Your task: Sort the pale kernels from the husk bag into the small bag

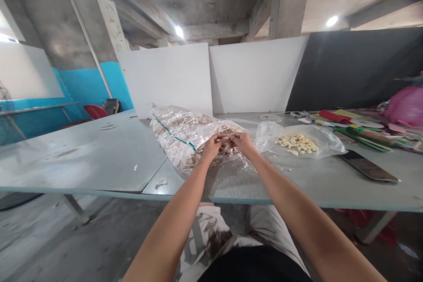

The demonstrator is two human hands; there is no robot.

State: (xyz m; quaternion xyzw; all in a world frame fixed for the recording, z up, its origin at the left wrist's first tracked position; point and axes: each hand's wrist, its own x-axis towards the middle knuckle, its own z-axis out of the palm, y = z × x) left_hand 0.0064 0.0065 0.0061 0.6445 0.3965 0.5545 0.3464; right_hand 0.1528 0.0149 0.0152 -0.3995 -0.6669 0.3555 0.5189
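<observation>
A large clear plastic bag point(178, 134) full of pale brown flaky pieces lies on the grey table, with a green strip across it. At its right end, over the flaky pieces, my left hand point(214, 144) and my right hand point(242, 142) are close together. The fingers of each hand are pinched, and whatever they hold is too small to name. To the right, a second clear plastic bag point(325, 141) lies spread flat, with several pale yellow pieces point(299, 143) on it.
A dark phone point(368, 166) lies at the right near the table's front edge point(231, 200). Behind it are coloured sheets point(366, 134) and a pink bag point(406, 105). White panels point(257, 77) stand along the back. Small scraps point(161, 183) lie near the front edge.
</observation>
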